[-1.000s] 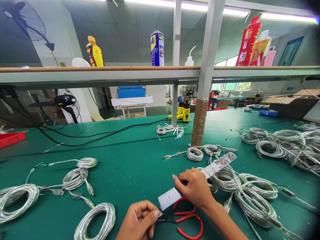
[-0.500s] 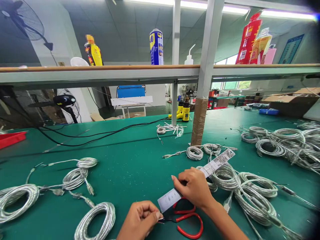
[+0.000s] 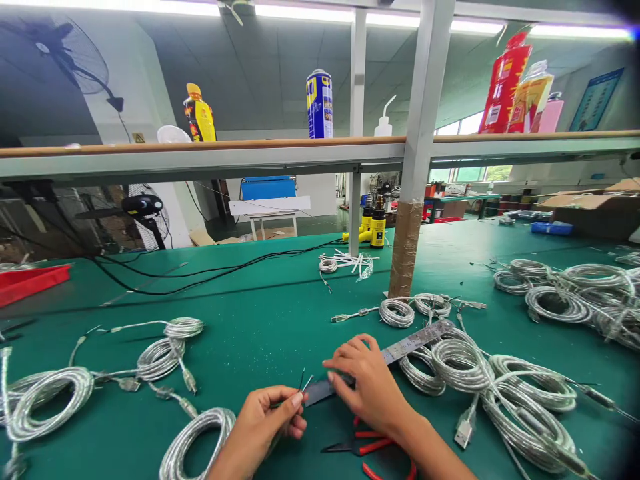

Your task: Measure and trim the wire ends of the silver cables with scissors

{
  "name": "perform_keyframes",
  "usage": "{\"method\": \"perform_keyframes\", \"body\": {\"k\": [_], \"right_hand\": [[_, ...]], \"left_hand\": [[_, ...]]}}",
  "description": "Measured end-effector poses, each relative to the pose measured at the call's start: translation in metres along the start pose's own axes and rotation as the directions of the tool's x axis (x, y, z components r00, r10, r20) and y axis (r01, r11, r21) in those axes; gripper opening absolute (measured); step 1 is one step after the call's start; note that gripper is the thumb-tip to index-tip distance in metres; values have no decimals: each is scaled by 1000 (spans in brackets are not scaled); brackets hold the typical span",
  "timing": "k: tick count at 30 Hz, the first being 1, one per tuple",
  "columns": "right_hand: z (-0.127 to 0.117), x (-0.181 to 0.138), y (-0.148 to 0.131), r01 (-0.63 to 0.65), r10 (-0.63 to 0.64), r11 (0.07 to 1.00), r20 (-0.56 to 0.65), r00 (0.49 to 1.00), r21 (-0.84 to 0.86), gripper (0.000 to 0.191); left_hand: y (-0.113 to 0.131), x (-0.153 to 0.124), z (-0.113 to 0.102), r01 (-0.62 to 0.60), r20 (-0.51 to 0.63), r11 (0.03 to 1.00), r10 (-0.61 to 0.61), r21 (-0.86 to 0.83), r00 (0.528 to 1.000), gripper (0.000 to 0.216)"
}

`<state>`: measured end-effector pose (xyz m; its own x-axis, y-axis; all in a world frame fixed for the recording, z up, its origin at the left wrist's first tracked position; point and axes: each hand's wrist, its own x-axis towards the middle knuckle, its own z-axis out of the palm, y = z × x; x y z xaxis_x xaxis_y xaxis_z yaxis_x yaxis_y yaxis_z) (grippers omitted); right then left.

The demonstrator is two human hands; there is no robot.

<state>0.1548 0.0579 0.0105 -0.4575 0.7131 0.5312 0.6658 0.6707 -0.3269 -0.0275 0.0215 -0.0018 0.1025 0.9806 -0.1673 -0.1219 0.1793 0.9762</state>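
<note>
My left hand (image 3: 274,420) is closed in a pinch on thin wire ends (image 3: 306,381), one dark and one pale, that stick up past the fingertips. Just right of it, my right hand (image 3: 367,387) grips a metal ruler (image 3: 417,343), thumb on the near side and fingers over the far side. The ruler slants up to the right, its lower end close to my left fingertips. Red-handled scissors (image 3: 373,445) lie on the table below my right hand, partly hidden by the wrist. Beside that forearm are coiled clear-sheathed cables (image 3: 463,363) with a USB plug (image 3: 465,427).
More coiled cables (image 3: 197,443) lie at left, and a large pile (image 3: 560,303) at far right. A taped post (image 3: 406,250) rises from the green table (image 3: 240,347) to a shelf (image 3: 250,159) with bottles. Yellow heat guns (image 3: 375,230) stand behind, their black cords running left.
My left hand has lifted the wire ends away from the scissors, up beside the ruler's end. My right hand has shifted slightly left, and the ruler has tipped flatter. The camera view has shifted.
</note>
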Motion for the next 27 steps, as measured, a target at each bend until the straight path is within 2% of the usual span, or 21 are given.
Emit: {"method": "perform_keyframes", "body": {"k": [2, 4, 8, 10, 14, 17, 19, 21, 24, 27], "right_hand": [[1, -2, -10, -48, 35, 978, 64, 997, 204, 16], [6, -2, -18, -132, 103, 913, 95, 990, 385, 14], [18, -1, -24, -255, 236, 703, 121, 964, 664, 14], [22, -1, -26, -291, 270, 584, 158, 950, 758, 16], [26, -2, -27, -343, 323, 388, 223, 920, 855, 22], [29, -3, -28, -354, 359, 284, 243, 901, 891, 23], [31, -3, -30, -368, 350, 259, 268, 898, 893, 26], [32, -4, -34, -399, 309, 290, 309, 899, 870, 24], [35, -5, -44, -389, 245, 345, 318, 916, 854, 21], [36, -5, -52, -373, 241, 298, 309, 920, 879, 27]], "left_hand": [[1, -1, -3, 1, -23, 1000, 0, 7, 1000, 34], [3, -2, -4, -18, 0, 997, 18, 76, 1000, 33], [5, -6, -5, -129, 57, 957, 118, 261, 991, 32], [4, -6, -5, -120, 53, 947, 109, 299, 993, 33], [0, -4, -5, 13, 11, 959, -17, 284, 1000, 41], [-1, -3, -4, -56, -15, 961, 63, 270, 998, 37], [1, -4, -4, -152, -37, 958, 166, 243, 985, 33], [4, -6, -3, -214, -59, 953, 232, 216, 971, 28], [7, -9, -2, -247, -45, 948, 260, 200, 964, 22], [8, -11, -1, -292, -18, 943, 299, 158, 954, 17]]}}
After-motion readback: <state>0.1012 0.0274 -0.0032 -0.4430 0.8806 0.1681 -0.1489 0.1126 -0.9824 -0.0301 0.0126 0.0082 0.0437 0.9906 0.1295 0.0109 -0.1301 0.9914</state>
